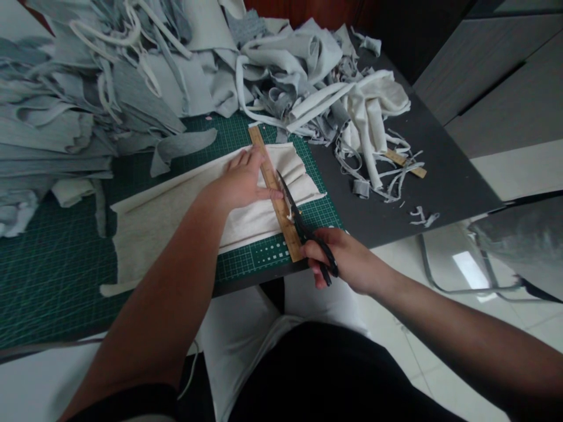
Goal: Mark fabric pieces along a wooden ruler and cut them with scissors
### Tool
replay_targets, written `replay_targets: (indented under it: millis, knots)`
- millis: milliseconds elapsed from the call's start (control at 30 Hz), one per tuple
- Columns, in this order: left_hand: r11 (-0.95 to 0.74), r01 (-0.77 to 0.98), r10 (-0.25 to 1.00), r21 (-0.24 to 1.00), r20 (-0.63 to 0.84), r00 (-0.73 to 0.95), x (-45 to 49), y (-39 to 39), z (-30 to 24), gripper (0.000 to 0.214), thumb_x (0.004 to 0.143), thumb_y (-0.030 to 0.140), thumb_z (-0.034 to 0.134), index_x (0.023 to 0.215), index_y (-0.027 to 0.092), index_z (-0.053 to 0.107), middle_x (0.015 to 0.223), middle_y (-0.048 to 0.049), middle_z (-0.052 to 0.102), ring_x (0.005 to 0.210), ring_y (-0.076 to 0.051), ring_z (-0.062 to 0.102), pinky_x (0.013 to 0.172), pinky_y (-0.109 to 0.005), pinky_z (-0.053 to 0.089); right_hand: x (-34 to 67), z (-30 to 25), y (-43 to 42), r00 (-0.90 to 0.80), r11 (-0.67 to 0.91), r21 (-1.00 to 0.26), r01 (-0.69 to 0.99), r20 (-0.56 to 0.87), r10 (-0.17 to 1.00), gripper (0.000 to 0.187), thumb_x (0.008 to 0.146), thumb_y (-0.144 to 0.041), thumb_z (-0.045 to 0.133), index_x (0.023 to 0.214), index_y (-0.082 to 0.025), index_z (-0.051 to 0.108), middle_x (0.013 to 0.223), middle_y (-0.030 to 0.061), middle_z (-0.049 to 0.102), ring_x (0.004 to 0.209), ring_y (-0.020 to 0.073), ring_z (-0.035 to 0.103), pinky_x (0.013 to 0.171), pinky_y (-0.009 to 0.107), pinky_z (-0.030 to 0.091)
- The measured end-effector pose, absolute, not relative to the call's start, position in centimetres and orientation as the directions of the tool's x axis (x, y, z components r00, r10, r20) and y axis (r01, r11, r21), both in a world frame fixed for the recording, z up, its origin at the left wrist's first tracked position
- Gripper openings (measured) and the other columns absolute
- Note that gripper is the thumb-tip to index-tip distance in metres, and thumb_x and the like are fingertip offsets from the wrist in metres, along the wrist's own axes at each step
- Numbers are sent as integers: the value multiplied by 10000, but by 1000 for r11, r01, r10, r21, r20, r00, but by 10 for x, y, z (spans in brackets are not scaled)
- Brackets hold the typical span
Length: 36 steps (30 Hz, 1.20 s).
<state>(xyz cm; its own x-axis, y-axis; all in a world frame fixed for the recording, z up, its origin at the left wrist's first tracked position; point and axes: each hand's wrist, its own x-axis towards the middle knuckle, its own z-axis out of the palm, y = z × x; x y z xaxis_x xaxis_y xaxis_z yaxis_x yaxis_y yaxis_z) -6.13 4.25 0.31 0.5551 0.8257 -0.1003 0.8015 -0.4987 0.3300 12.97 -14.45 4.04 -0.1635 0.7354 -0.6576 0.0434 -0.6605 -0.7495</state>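
A cream piece of fabric (152, 243) lies flat on a green cutting mat (246, 266). Across its right part runs a wooden ruler (285, 225), its near end close to the table edge. My left hand (246, 179) presses flat on ruler and fabric, fingers spread, thumb pointing right along the cloth. Black scissors (299, 220) are in my right hand (332, 252), fingers through the handles. Their blades lie along the ruler's right side, at the fabric, which is cut on the near side there.
Grey and cream fabric scraps (176, 82) are heaped along the back of the table. At the right, cream cloth (373, 111) and thin strips surround a second wooden ruler (404, 163). Grey cabinets (505, 76) stand beyond, and a metal-framed chair (475, 287) is at the right.
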Motion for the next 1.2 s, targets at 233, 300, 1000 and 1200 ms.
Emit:
replay_targets:
  millis: [233,300,1000,1200]
  knots:
    - [-511,787,821,346,-76,567,-60,43,4,939,781,641,769,1507,206,362,1695,-197,282,1588,-396,242,1261,-501,249,137,38,-141,-154,-615,-784,81,-619,770,198,755,-221,619,632,-213,464,498,-60,516,373,96,554,385,196,364]
    - [-508,787,823,349,-73,564,-60,43,3,930,781,624,779,1491,187,367,1685,-207,288,1582,-391,255,1263,-494,247,140,36,-142,-160,-600,-795,90,-606,779,200,755,-218,608,625,-212,456,497,-61,517,376,96,564,385,189,363]
    - [-529,748,816,401,-1,578,-59,43,1,912,719,591,856,1420,196,427,1581,-169,393,1521,-397,323,1242,-532,260,131,34,-129,-146,-618,-781,94,-624,767,209,832,-176,583,647,-201,489,490,-58,550,364,93,574,374,170,359]
    - [-528,755,817,390,-12,577,-59,42,3,917,722,584,853,1435,188,434,1588,-174,383,1532,-408,305,1253,-518,253,132,42,-116,-178,-615,-786,58,-614,769,218,805,-191,622,618,-189,509,495,-53,558,359,86,557,363,171,331]
